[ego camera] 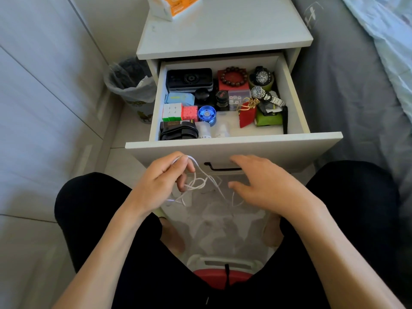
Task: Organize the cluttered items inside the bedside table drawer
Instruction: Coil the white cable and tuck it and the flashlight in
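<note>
Pinching a thin tangled white cord (196, 181) between thumb and fingertips, left hand (160, 181) raised below the open white drawer front (234, 150), loops dangling free, probably for untangling before stowing. Right hand (265, 184) alongside, fingers spread and empty, apparently poised to catch the hanging strands. Above, mostly sorted: multicoloured puzzle cubes (180, 111), blue metal yo-yo (207, 114), steel-strapped wristwatch (265, 95).

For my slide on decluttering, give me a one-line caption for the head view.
Left hand holds a tangled white cord before the open drawer; right hand open.
</note>
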Available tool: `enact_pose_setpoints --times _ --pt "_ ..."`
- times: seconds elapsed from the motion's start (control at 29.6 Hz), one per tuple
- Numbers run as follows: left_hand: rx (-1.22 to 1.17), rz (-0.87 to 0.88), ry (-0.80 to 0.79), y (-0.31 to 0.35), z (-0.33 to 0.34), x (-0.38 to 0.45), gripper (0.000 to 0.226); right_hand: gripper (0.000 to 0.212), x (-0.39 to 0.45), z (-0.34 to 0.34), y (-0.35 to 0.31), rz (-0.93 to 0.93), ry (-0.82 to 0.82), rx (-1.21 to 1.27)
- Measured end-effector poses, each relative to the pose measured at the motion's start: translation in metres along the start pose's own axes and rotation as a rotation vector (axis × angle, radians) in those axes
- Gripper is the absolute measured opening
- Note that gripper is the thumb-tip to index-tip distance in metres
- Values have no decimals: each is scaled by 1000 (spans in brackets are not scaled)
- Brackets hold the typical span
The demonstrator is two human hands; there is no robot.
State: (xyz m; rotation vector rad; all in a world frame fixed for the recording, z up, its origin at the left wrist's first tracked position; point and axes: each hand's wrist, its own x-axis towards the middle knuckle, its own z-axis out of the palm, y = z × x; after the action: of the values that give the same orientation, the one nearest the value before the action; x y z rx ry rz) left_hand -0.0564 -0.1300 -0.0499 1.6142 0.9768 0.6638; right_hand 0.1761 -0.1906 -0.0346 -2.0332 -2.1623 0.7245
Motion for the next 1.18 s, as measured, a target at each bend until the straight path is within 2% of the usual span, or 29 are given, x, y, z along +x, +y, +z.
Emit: enact_pose_setpoints --times 0.07,0.14,0.2,0.27,0.34,0.37,0.41,0.47,0.54,0.57,0.68,0.74,0.81,0.85,0.95,1.05,1.18 --pt "-110 14 -41 3 2 -1 38 59 11 2 -10 -152 56 217" --pt "-194 26 -74 6 4 -3 39 38 19 9 -21 -282 67 380" --pt "-212 45 -89 7 4 -5 41 13 21 14 -21 -290 95 513" --pt "-162 62 -71 8 -2 -9 36 17 22 16 -20 -234 134 645" --pt "1 80 -37 5 -7 -12 20 21 21 15 -15 -164 149 808" --pt "162 81 -24 2 -9 -11 10 22 19 13 -12 -130 165 881" --pt "348 72 -6 -5 -11 -13 11 23 19 14 -10 -96 181 940" --pt "634 57 -9 -16 -10 -11 27 24 20 13 -5 -21 236 989" --pt "677 50 20 -23 -6 -8 37 23 20 14 -1 26 253 955" --pt "623 39 47 -25 -4 -7 39 23 21 16 0 39 239 922" --pt "305 -58 172 -26 -1 -5 34 19 23 28 -4 51 243 758" --pt "14 -116 232 -22 5 -2 32 9 21 35 -7 17 415 588" --pt "-266 -164 216 -17 11 0 33 10 16 38 -10 -109 609 474" --pt "-381 -182 178 -13 13 -1 34 10 12 39 -12 -199 645 448" --pt "-615 -222 57 -3 13 -3 37 21 9 45 -19 -428 573 337" --pt "-635 -238 -7 6 17 -5 38 13 12 47 -21 -521 639 288" --pt "-263 -214 139 2 25 -7 54 11 10 49 -17 -468 679 363"
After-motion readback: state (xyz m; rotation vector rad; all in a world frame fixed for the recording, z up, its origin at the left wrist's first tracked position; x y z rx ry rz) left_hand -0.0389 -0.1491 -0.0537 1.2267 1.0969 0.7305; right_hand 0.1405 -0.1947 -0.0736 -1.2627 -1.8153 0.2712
